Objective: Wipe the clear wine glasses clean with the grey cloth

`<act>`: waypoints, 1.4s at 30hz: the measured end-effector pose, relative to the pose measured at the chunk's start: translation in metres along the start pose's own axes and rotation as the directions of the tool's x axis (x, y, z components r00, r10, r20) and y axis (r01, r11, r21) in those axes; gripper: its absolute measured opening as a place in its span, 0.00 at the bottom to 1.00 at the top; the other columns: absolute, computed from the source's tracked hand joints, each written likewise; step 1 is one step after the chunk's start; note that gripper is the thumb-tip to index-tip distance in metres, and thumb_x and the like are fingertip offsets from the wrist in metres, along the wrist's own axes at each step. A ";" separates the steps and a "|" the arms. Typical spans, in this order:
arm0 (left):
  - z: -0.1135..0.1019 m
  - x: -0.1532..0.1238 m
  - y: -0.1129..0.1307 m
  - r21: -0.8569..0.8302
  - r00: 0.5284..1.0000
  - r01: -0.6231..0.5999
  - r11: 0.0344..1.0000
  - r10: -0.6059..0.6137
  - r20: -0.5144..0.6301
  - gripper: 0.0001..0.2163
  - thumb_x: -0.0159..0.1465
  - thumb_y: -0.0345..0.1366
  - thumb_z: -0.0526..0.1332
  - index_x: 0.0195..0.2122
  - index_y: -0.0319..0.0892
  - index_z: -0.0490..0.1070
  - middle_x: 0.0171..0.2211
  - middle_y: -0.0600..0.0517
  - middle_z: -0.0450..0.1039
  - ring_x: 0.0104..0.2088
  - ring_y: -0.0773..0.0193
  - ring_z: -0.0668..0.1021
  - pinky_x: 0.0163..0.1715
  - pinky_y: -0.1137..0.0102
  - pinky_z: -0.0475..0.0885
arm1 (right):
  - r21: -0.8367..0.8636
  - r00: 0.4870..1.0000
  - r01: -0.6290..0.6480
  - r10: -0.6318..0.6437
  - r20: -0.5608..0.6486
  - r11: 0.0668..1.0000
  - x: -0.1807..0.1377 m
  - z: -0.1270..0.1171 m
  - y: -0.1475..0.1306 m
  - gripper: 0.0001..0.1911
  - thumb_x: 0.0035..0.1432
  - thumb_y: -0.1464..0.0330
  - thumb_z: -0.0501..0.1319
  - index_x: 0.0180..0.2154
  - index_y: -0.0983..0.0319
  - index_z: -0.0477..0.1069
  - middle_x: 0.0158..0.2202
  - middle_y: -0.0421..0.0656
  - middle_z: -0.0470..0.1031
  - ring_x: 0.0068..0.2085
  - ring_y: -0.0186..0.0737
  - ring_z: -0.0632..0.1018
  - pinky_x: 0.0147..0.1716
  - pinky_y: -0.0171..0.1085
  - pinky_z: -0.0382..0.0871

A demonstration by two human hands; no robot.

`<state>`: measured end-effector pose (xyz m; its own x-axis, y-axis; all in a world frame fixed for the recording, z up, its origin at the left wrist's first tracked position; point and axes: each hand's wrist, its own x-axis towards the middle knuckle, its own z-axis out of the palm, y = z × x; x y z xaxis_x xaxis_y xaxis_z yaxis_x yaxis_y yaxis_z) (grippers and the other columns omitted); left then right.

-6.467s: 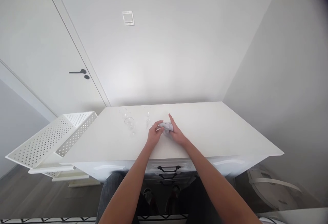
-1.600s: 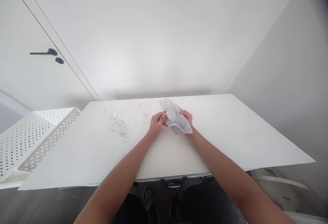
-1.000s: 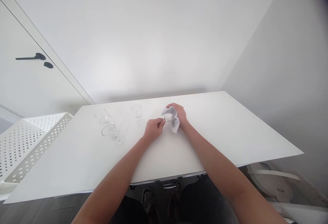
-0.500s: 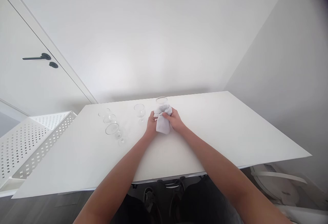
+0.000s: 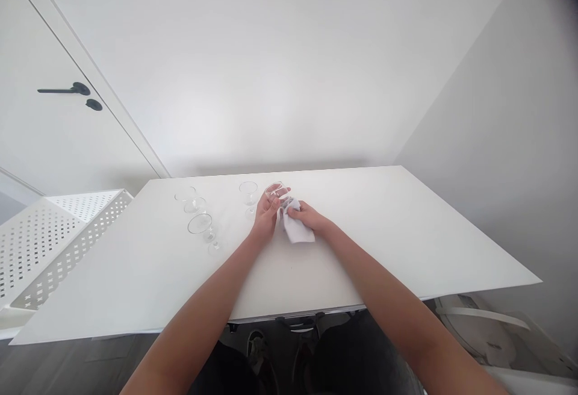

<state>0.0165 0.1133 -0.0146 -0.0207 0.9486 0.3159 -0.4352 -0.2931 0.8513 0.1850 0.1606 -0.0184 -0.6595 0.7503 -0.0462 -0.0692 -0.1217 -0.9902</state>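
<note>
My left hand is wrapped round the bowl of a clear stemmed glass, which tilts over the far part of the table. My right hand grips a white cloth, and the cloth covers the glass's stem and foot. Part of the cloth hangs down below my right fingers. Just left of my left hand, another stemmed glass stands upright on the table.
The white table reaches to the wall. On its left part three stemmed glasses stand in a row, the nearest glass largest in view. A white perforated rack is beyond the left edge. A clear bin sits below at right.
My left hand has moved from the cloth up onto the glass's bowl. The glass has tipped to the left, and the cloth in my right hand has shifted lower and to the right.
</note>
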 end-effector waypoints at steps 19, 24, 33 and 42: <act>0.001 0.001 -0.001 0.040 0.999 -0.034 0.999 0.034 -0.009 0.27 0.62 0.50 0.73 0.59 0.49 0.69 0.62 0.41 0.74 0.63 0.48 0.73 0.57 0.55 0.71 | -0.479 0.926 0.193 -0.321 -0.200 0.856 -0.006 -0.001 -0.017 0.17 0.50 0.54 0.75 0.27 0.57 0.73 0.24 0.40 0.73 0.32 0.44 0.73 0.35 0.40 0.67; -0.003 0.001 -0.004 0.082 0.996 -0.012 0.997 0.019 -0.082 0.25 0.61 0.47 0.75 0.56 0.47 0.71 0.56 0.41 0.78 0.53 0.53 0.79 0.53 0.57 0.74 | -0.423 0.904 0.220 -0.346 -0.250 0.879 -0.004 -0.007 -0.013 0.18 0.54 0.50 0.70 0.30 0.58 0.77 0.29 0.42 0.79 0.32 0.45 0.77 0.37 0.42 0.70; 0.008 -0.005 0.005 0.065 0.997 -0.057 0.996 0.061 -0.052 0.25 0.58 0.40 0.77 0.55 0.50 0.72 0.63 0.45 0.67 0.61 0.49 0.74 0.54 0.53 0.78 | -0.235 0.577 0.314 -0.382 -0.722 0.920 -0.003 -0.025 -0.015 0.20 0.64 0.50 0.60 0.49 0.56 0.73 0.57 0.48 0.77 0.53 0.46 0.78 0.47 0.43 0.74; 0.021 -0.009 0.014 -0.027 0.993 -0.058 0.998 0.060 0.102 0.29 0.55 0.40 0.79 0.48 0.51 0.59 0.49 0.49 0.74 0.58 0.56 0.75 0.63 0.47 0.71 | 0.233 0.935 0.182 -0.095 -0.342 0.955 0.006 -0.007 -0.019 0.22 0.61 0.51 0.65 0.51 0.55 0.72 0.54 0.47 0.81 0.50 0.52 0.82 0.47 0.48 0.78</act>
<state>0.0298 0.0981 0.0036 0.0451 0.9120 0.4078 -0.4570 -0.3442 0.8202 0.1876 0.1714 -0.0009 -0.3544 0.9351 0.0059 -0.3606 -0.1309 -0.9235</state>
